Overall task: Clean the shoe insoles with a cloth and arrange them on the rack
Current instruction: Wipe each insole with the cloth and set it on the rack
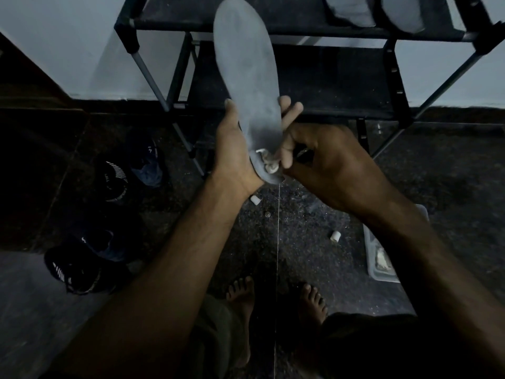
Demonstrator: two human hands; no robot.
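- Grip: the left hand (236,143) clasps the heel end of the insole (246,75), thumb on one edge and fingertips curled round the other; the right hand (322,162) pinches a small white cloth (269,162) against the heel, fingers curled about it.
- Rack (300,77): a dark tiered frame at 12 o'clock, behind the insole; two pale insoles (377,9) already lie on its top shelf toward 1 o'clock.
- Insole: held in the air, its long axis running from the heel at 6 o'clock to the toe at 12 o'clock, pointing at the rack. The left hand alone carries it, so placing it probably falls to that hand.
- Cloth: touching the heel; the wipe likely travels toward 12 o'clock.
- Dark shoes (82,263) lie on the floor at 8 o'clock.
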